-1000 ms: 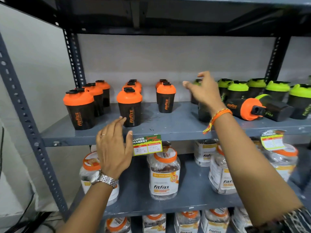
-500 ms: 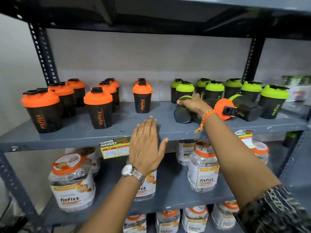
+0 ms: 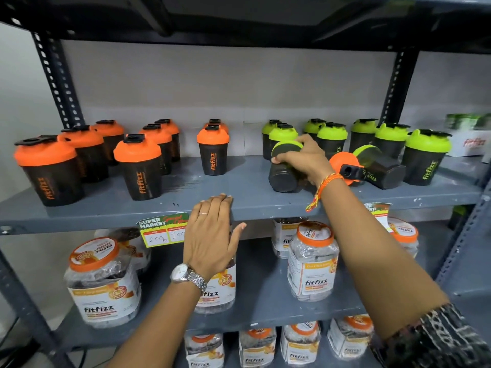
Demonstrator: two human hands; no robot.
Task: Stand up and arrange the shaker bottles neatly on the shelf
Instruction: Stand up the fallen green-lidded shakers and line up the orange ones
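Far out to the left of the grip we see the orange-lidded shakers [image 3: 139, 166] standing upright in rows on the grey shelf [image 3: 252, 200], and one more orange-lidded shaker [image 3: 213, 151] alone, closer in. Our left hand [image 3: 211, 235] lies flat, fingers spread, against the shelf's front edge, below and left of the grip, covering part of the price tag [image 3: 159, 231]. And here is the grip itself: our right hand [image 3: 305, 158] is wrapped around a tipped green-lidded shaker [image 3: 284, 166], fingers curled over its lid end, base pointing toward us. Behind the grip the upright green-lidded shakers [image 3: 332, 136] line the back. Just right of the wrist an orange-lidded shaker on its side [image 3: 345, 167] touches another fallen green-lidded shaker [image 3: 380, 168]. Below the grip, the fitfizz jars [image 3: 312, 261] fill the lower shelf.
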